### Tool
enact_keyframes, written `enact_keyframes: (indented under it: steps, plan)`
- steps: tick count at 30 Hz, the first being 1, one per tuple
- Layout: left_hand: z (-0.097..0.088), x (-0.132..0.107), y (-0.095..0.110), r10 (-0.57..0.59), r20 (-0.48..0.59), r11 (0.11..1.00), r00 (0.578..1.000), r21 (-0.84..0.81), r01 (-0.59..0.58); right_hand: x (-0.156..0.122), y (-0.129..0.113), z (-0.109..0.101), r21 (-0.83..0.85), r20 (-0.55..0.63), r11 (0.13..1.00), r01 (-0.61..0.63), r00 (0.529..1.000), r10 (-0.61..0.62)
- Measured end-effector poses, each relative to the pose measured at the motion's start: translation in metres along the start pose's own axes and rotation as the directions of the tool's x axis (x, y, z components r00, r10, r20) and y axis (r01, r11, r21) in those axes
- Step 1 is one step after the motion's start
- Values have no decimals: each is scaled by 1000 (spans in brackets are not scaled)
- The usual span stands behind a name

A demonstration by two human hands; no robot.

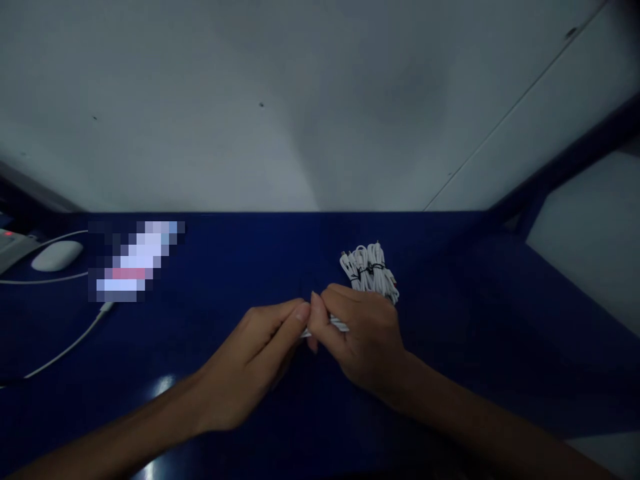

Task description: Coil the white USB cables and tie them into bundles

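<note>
Between my two hands is a bundled white cable [340, 324], mostly covered by the fingers. My left hand [267, 343] is closed, its thumb and forefinger pinched at the bundle's left end. Wrapped round the same bundle, my right hand [365, 333] is closed too, its thumb almost touching the left thumb. Whether a tie is in the fingers I cannot tell. Just beyond my right hand lie several coiled white cables [370, 269], bound with black ties, their lower part hidden by the hand.
A blurred-out lit phone [133, 260] lies at the left with a white charging cord [70, 355] plugged in. Beside it sits a white rounded case [57, 256]. The blue tabletop [240, 260] meets a pale wall [200, 133] at the back.
</note>
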State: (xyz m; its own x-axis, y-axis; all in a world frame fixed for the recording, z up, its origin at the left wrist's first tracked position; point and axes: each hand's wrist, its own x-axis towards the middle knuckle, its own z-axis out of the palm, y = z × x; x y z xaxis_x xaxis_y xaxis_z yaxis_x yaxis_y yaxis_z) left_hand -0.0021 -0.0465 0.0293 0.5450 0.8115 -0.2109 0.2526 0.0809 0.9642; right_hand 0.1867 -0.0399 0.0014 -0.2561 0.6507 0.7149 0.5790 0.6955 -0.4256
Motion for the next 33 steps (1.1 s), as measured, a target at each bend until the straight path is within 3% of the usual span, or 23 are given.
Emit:
enact_keyframes:
  steps: [4, 11, 16, 20, 24, 27, 30, 33]
  plan:
    - [-2, 1, 5, 11, -16, 999, 1000, 51, -10, -1, 3, 0, 9, -5, 1000, 21, 1000, -21]
    - [-2, 4, 1, -94, 82, 995, 992, 47, 90, -2, 2, 2, 18, 24, 1000, -7, 1000, 7]
    - [-2, 4, -7, 198, 5, 926, 980, 326, -189, 0, 1, 1, 21, 52, 993, -114, 992, 113]
    - [-4, 5, -10, 220, 16, 883, 975, 420, -207, 3, 0, -1, 25, 36, 991, -133, 991, 133]
    - [-4, 3, -7, 149, 26, 949, 988, 276, -151, 5, 3, -4, 60, 46, 990, -130, 991, 127]
    - [-2, 1, -5, 8, 36, 1000, 999, 26, -9, 7, 6, -6, 60, -31, 996, -60, 998, 62]
    - [0, 0, -6, -80, 85, 977, 993, -188, 95, 9, 6, -7, 64, -47, 997, -37, 998, 40]
    - [0, 0, -6, -95, 92, 974, 991, -198, 112, 9, 5, -6, 118, 25, 988, -102, 995, 99]
